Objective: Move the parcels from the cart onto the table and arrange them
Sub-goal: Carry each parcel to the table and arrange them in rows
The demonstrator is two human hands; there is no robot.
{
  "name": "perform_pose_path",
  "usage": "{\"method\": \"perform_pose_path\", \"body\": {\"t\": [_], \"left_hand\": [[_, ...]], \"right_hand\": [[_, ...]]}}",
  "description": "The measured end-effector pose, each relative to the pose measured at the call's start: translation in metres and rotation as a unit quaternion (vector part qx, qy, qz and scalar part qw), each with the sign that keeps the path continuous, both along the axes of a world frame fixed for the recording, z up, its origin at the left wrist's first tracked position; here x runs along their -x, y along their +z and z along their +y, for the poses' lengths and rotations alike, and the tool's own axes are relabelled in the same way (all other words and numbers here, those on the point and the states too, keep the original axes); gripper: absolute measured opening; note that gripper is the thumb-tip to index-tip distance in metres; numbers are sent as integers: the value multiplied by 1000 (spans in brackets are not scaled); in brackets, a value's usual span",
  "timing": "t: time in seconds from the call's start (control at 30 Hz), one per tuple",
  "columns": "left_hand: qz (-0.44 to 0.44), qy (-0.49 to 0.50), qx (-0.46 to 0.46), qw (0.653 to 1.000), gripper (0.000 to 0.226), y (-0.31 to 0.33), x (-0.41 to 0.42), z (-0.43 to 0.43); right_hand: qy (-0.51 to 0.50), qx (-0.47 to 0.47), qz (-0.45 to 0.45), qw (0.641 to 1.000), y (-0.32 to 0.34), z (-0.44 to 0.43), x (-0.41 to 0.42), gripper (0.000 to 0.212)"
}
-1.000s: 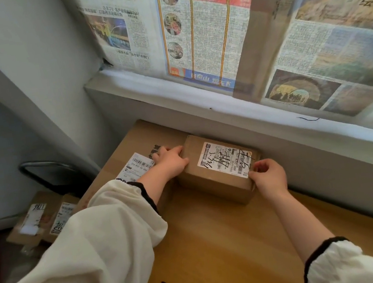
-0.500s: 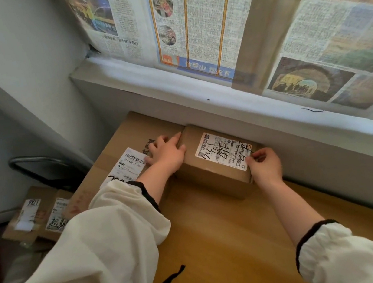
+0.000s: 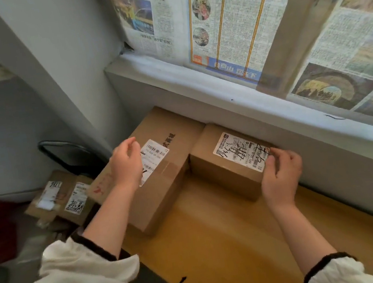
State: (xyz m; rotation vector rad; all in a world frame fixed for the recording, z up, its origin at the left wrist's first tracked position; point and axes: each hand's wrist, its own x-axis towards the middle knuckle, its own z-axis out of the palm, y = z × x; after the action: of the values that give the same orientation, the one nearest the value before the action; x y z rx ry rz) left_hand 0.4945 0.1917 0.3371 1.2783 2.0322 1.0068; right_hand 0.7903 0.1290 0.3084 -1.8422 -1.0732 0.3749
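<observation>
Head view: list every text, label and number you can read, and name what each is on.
Nothing reads clearly enough to quote.
Small parcel, white label: black marker scrawl and barcode digits, illegible.
Large parcel, label and dark printed characters: blurred.
Two parcels at lower left: marker-written labels, too small.
Newspapers on the window: Chinese print, too blurred.

Large parcel, small parcel touching, labels up, at table back-left corner.
</observation>
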Motion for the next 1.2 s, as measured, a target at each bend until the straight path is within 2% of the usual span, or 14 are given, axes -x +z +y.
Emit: {"method": "perform_pose_path", "body": {"t": [0.17,0.3,0.4,0.63,0.8,0.97,1.07,1.2], "left_hand": [[73,56,-10,996,38,6,85,-61],[114,71,-19,991,39,2,136,-104],[163,101,23,981,45,-4,177,-133],[22,270,61,961,53,-17,301,-192],[-32,332,62,941,53,-45,396,-202],[-104,351,112,924,56,-94,462,-184],[-135,326,143,925,56,-131,480,-157],[-179,290,192,920,56,-179,477,-112]], "right_hand": [[150,-33,-134,979,25,-1,59,31],[284,-32,-188,940,35,3,126,29],[375,19,-211,902,36,8,195,35],[520,26,-193,831,31,14,352,35],[549,96,-204,805,6,35,446,38],[544,204,-202,789,-30,50,529,42],[518,272,-177,792,-60,64,558,42],[428,358,-146,817,-101,85,574,43]]}}
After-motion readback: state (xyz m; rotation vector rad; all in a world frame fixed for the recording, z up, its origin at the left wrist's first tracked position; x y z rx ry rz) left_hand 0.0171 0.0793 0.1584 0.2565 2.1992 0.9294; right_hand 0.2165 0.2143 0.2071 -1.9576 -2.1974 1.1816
